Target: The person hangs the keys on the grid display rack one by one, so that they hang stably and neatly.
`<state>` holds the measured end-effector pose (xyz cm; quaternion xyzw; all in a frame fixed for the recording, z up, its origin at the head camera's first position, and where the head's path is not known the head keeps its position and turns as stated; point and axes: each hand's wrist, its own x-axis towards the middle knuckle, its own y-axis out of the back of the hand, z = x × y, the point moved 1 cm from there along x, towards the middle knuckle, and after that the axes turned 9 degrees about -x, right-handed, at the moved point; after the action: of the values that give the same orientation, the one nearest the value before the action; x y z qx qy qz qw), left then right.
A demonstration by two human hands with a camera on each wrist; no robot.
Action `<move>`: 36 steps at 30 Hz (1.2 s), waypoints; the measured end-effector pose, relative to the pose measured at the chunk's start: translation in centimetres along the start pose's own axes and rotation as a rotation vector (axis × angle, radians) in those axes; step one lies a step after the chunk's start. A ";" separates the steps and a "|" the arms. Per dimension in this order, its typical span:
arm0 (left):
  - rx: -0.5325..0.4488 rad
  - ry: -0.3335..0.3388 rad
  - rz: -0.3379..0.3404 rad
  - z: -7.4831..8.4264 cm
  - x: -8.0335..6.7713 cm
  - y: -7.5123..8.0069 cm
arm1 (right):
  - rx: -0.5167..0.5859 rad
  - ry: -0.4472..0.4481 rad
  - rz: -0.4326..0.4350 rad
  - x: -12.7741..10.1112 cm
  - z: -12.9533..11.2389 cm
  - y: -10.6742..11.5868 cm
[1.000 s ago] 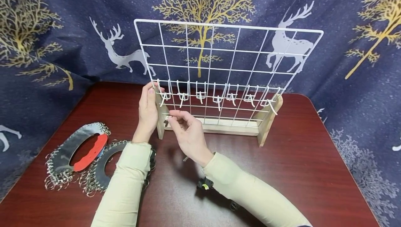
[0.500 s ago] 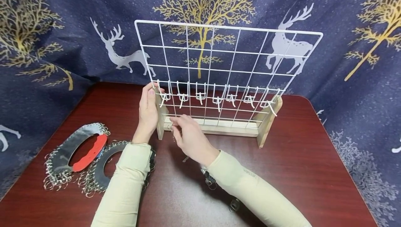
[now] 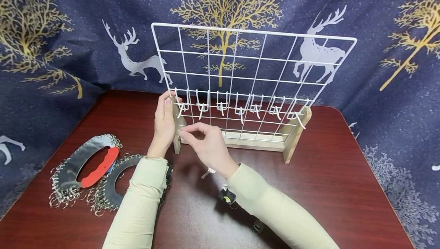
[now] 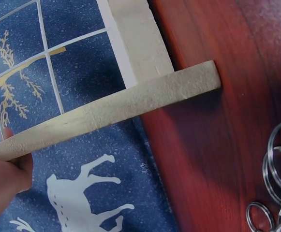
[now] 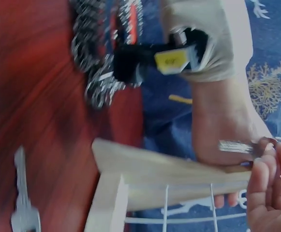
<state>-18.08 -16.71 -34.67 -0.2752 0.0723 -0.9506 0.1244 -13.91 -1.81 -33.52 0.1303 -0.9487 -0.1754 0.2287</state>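
Left forearm reaches straight ahead; the left hand (image 3: pixel 164 125) stands on edge, fingers wrapped round the wooden post (image 3: pixel 177 126) of the wire rack (image 3: pixel 254 84), holding it. Right arm angles in from the right, wrist bent, and the right hand (image 3: pixel 206 146) pinches a small key (image 5: pixel 237 146) against the rack's lower left corner.
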 end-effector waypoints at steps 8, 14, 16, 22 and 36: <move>0.021 -0.014 -0.025 -0.3 0.0 0.2 | 0.298 -0.125 0.112 0.3 -0.6 -1.0; 0.024 -0.044 -0.045 0.6 -0.1 -0.1 | 0.469 -0.184 0.168 0.4 -0.7 -1.8; 0.035 -0.049 -0.054 1.3 -0.3 -0.3 | 0.496 -0.203 0.184 0.4 -0.7 -1.9; 0.083 -0.047 -0.061 1.9 -0.3 -0.5 | 0.547 -0.229 0.204 0.7 -0.6 -2.1; 0.085 -0.075 -0.083 -0.5 0.0 0.6 | 0.534 -0.261 0.216 1.0 -0.3 -2.2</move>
<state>-18.27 -17.29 -35.22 -0.3076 0.0156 -0.9462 0.0993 -14.29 -4.20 -33.69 0.0605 -0.9909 0.0898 0.0798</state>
